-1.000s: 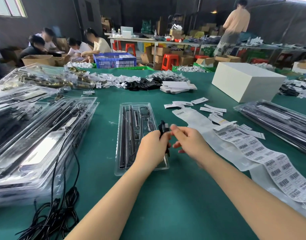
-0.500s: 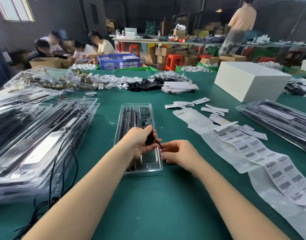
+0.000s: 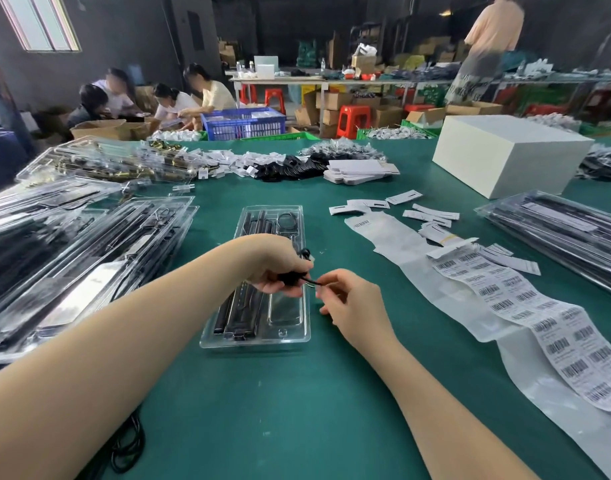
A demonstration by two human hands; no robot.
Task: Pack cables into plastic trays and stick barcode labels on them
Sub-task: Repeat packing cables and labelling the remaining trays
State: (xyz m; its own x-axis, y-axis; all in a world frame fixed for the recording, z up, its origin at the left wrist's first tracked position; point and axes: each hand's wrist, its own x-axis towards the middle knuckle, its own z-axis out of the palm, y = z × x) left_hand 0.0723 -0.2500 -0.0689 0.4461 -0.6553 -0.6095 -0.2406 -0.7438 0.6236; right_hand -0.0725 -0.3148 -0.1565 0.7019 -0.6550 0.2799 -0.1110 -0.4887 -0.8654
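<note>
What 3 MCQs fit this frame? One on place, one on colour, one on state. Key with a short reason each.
1. Where does the barcode label strip lie relative to the open plastic tray?
A. to its right
B. to its left
C. inside it

2. What colour is the table surface?
A. white
B. green
C. red

3. What is the left hand doing?
A. resting flat on the table
B. peeling a label
C. gripping a black coiled cable

Key:
1 A, the strip runs along the table on the tray's right side.
2 B, green shows all around the tray.
3 C, its fingers curl round the cable above the tray, while the right hand pinches the cable's loose end.
</note>
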